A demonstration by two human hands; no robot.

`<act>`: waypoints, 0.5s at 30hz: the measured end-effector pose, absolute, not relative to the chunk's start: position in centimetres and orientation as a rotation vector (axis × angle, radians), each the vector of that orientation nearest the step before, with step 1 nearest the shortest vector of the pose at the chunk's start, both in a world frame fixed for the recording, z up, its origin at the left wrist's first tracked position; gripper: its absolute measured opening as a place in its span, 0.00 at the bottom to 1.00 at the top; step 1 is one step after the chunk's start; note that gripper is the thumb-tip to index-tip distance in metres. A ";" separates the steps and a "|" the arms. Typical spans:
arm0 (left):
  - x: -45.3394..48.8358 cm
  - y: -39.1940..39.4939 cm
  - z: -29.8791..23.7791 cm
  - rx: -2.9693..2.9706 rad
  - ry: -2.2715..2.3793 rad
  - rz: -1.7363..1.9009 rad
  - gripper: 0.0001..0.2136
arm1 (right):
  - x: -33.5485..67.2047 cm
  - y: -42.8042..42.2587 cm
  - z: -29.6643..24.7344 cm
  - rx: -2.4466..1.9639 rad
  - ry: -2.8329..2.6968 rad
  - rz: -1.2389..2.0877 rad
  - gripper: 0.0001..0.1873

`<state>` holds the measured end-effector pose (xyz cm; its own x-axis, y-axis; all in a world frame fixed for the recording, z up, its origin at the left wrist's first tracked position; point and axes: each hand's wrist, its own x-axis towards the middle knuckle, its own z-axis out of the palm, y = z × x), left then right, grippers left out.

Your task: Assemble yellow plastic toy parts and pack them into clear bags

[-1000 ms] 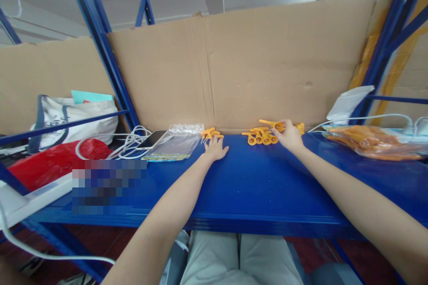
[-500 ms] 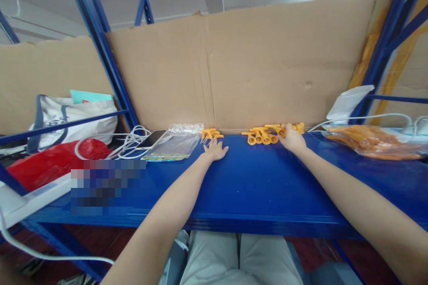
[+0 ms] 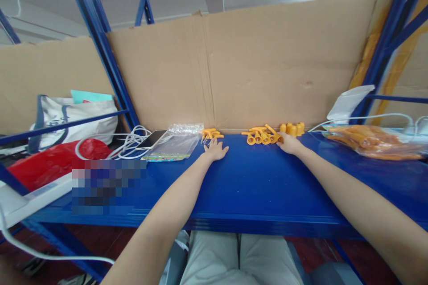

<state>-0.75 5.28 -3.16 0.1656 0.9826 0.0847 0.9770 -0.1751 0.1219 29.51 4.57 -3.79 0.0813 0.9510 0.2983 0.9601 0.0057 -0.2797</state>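
Observation:
My left hand (image 3: 215,150) lies flat and open on the blue shelf (image 3: 254,187), fingertips just short of a few small orange plastic parts (image 3: 210,133) by the cardboard backing. My right hand (image 3: 289,144) rests on the shelf with its fingers closed on the end of an orange part (image 3: 273,133) that leans against a row of like orange parts (image 3: 261,136). Several more orange pieces (image 3: 293,128) stand just behind that hand.
A clear plastic bag (image 3: 177,144), a phone (image 3: 152,139) and white cables (image 3: 129,142) lie left of my left hand. A bag full of orange parts (image 3: 371,141) sits at the right. A cardboard sheet (image 3: 254,62) backs the shelf. A red bag (image 3: 53,160) and a tote (image 3: 76,120) lie far left.
My right hand has come down from a raised position, bringing the orange part to the shelf beside the row. The left hand has stayed put.

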 end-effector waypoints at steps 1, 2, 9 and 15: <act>-0.8 5.3 -3.1 2.368 1.991 0.226 0.26 | 29.5 4.6 -3.8 -1.948 -1.892 -0.030 0.28; -0.8 5.3 -3.1 2.368 1.990 0.227 0.26 | 29.5 4.7 -3.9 -1.934 -1.901 -0.031 0.29; -0.7 5.1 -2.9 2.376 2.008 0.137 0.28 | 29.7 5.4 -4.5 -1.798 -1.951 -0.015 0.30; -0.7 5.1 -2.8 2.365 2.012 0.105 0.28 | 30.3 6.6 -5.6 -1.593 -2.017 -0.037 0.32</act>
<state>-0.68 5.06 -2.82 0.1592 0.9868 0.0291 0.9845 -0.1609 0.0700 30.29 6.58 -5.64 -0.1343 0.8877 0.4405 0.9033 0.2925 -0.3139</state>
